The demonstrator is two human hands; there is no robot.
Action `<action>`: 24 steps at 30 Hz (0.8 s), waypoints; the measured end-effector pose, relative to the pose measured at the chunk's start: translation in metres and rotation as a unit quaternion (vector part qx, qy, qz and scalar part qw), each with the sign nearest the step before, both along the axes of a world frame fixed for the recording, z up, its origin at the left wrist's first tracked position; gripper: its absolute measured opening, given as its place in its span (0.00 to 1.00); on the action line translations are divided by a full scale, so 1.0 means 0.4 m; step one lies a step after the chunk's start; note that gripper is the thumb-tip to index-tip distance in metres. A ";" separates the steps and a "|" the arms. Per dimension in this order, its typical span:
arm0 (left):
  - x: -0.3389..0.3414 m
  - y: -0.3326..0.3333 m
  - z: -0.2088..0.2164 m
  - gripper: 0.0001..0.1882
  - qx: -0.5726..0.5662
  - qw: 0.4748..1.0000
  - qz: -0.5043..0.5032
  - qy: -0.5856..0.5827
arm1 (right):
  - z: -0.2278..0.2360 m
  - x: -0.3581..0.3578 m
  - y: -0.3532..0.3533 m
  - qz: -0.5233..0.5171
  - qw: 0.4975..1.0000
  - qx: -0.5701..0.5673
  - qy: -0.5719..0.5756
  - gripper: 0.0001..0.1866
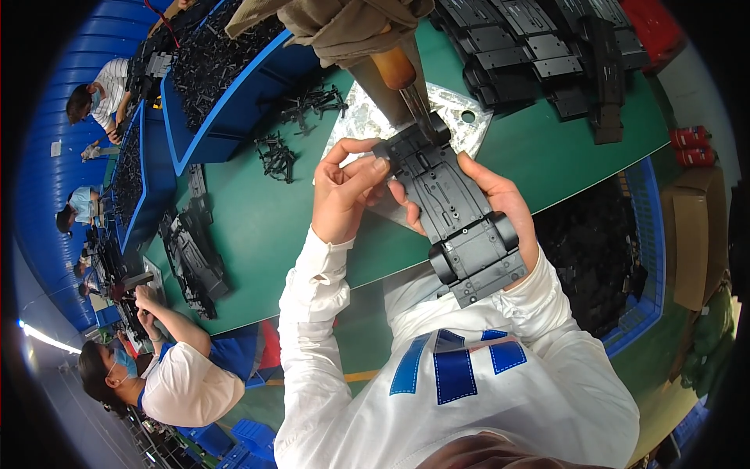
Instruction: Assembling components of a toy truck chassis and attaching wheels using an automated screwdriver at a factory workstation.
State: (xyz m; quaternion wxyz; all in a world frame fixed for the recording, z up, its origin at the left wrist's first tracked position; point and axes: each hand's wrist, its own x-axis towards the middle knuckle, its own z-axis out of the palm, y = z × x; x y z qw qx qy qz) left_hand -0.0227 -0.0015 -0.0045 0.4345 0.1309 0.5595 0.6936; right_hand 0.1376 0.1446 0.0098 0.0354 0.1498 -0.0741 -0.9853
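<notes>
A long black moulded plastic chassis (451,207) is held up at an angle over the near edge of the green table. My right hand (504,203) grips its right side, with fingertips showing past its left edge. Beside its far left corner my left hand (348,184) is closed, thumb and forefinger pinched at the edge. Any small piece between those fingertips is too hidden to tell. Just over the chassis's far end hangs a tool with an orange handle (394,69) and a metal shaft, cloth (336,31) bundled around its upper part. Whether its tip touches the plastic is unclear.
Behind the chassis lies a whitish plate (461,105) with a round hole. Small black parts (275,156) lie left, near blue bins (226,105) full of more. Chassis pieces are stacked (523,47) far right and left (191,258). A blue crate (652,234) stands right; co-workers (187,383) sit left.
</notes>
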 end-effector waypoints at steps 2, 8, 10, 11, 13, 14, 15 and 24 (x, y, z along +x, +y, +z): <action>0.000 -0.001 0.000 0.16 0.002 1.000 -0.001 0.001 | 0.000 0.002 0.000 -0.001 1.000 0.002 0.010 0.27; 0.006 0.002 0.001 0.15 -0.001 1.000 0.003 -0.007 | 0.008 0.001 -0.001 -0.007 0.999 -0.037 -0.005 0.27; 0.004 0.001 -0.001 0.15 0.000 1.000 0.001 -0.008 | 0.009 -0.002 -0.002 -0.007 1.000 -0.025 -0.011 0.27; 0.003 -0.001 -0.005 0.15 -0.001 1.000 0.003 -0.006 | 0.008 -0.002 -0.002 -0.006 1.000 -0.013 -0.016 0.27; 0.001 0.000 -0.005 0.15 -0.001 1.000 0.002 -0.006 | -0.006 0.000 0.001 -0.003 0.999 -0.035 -0.003 0.27; 0.002 0.001 0.000 0.16 -0.005 1.000 0.004 -0.004 | -0.011 0.000 0.003 0.002 0.998 -0.058 0.011 0.27; 0.004 0.002 0.004 0.16 -0.009 1.000 0.005 -0.001 | -0.007 0.000 0.002 0.001 0.998 -0.057 0.012 0.27; -0.002 0.001 -0.003 0.16 -0.003 1.000 -0.001 0.007 | -0.011 -0.003 0.004 0.000 0.998 -0.056 0.022 0.27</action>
